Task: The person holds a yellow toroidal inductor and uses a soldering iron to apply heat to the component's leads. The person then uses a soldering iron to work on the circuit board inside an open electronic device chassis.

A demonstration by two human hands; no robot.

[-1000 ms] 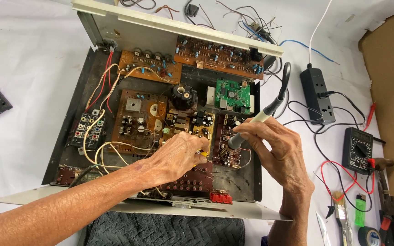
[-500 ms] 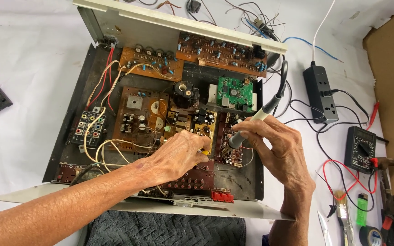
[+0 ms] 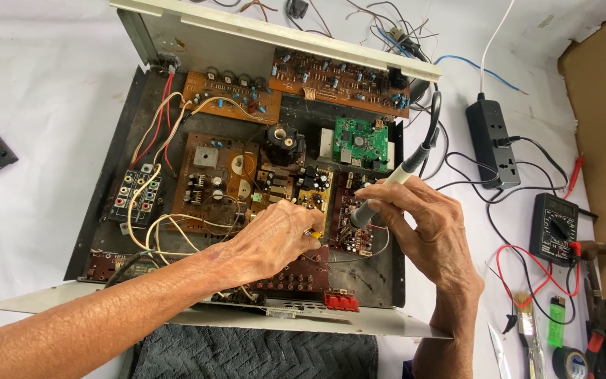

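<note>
An opened amplifier chassis lies on a white cloth, with several brown circuit boards and a green board inside. My right hand holds a grey soldering iron like a pen, its tip down on a dark board near the middle. My left hand rests on the boards just left of that tip. It pinches a small yellow-tipped thing between thumb and finger; what that is I cannot tell.
A black power strip and a black multimeter with red leads lie at the right. A brush, a green lighter, tape and pliers sit at the bottom right. A cardboard sheet borders the right edge. A dark cloth lies under the chassis front.
Both hands have stayed in place over the middle boards. The soldering iron tip has hardly shifted.
</note>
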